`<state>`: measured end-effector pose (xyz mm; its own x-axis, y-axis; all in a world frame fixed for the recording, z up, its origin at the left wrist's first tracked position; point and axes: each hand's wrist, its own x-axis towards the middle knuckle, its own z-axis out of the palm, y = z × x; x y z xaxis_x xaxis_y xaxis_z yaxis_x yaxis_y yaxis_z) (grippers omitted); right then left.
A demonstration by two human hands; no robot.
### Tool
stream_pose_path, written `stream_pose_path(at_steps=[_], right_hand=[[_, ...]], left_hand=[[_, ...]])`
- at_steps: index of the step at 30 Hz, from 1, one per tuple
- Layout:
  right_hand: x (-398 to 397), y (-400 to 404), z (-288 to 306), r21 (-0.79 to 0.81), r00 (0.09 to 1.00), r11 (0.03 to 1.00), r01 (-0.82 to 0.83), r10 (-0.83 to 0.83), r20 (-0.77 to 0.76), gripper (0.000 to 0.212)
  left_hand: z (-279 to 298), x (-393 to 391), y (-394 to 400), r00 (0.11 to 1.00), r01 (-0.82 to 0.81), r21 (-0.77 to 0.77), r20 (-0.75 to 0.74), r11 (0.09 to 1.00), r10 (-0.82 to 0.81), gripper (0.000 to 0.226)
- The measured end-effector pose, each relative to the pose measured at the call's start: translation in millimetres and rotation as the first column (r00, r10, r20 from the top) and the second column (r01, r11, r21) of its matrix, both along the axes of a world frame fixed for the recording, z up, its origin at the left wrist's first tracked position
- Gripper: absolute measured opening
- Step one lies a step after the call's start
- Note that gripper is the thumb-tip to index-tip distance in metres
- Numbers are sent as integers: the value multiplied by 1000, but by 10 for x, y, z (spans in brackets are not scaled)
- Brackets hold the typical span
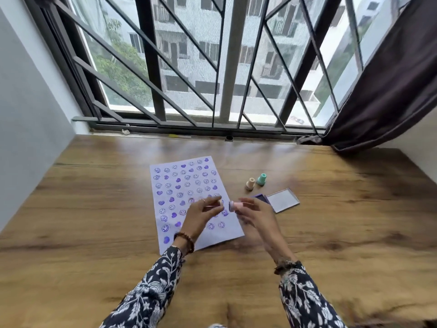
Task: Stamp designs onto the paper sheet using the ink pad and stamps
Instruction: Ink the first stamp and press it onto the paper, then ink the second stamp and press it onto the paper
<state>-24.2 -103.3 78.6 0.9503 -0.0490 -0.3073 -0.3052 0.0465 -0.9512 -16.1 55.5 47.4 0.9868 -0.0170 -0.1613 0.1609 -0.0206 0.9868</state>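
Wood desk [94,209] w/ paper sheet [208,242] (window [212,67] behind).

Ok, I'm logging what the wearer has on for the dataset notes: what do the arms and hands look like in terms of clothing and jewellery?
Both arms wear long dark sleeves with a white floral and leaf print, on the left sleeve and the right sleeve. The left hand has a dark brown beaded bracelet at the wrist and a ring on one finger. The right hand has a blurred bracelet or band at the wrist.

Both hands raised close together, left hand [201,215] and right hand [256,215] fingers curled
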Motion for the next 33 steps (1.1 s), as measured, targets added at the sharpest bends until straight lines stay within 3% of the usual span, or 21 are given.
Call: stream_pose_path(at_steps=[8,15,20,22,23,27,30,33], right_hand=[[13,-26,119,-93,994,995,-19,29,107,6],[172,-125,118,-179,994,983,-41,58,89,39],[453,-134,24,-244,996,969,-35,53,70,17],[590,-85,-26,-398,990,916,-38,88,106,12],[659,-51,-56,-515,982,856,-31,122,144,10],[828,76,-183,-791,937,612,17,267,227,15],[887,92,-274,-871,915,492,-9,356,192,18],[913,31,-293,-872,909,486,60,335,249,22]], left_hand=[[76,-24,-98,1000,19,-144,-9,989,-21,17],[103,71,-148,1000,-8,-110,9,994,9,20],[52,223,-247,998,-46,-106,36,993,50,19],[-8,274,-305,995,-82,-1,54,997,82,20],[-51,303,-324,992,-109,124,79,986,99,25],[-249,390,-322,989,-44,572,140,819,-44,44],[-342,422,-277,993,10,673,78,739,-85,42],[-401,417,-250,993,0,682,88,731,-83,39]])
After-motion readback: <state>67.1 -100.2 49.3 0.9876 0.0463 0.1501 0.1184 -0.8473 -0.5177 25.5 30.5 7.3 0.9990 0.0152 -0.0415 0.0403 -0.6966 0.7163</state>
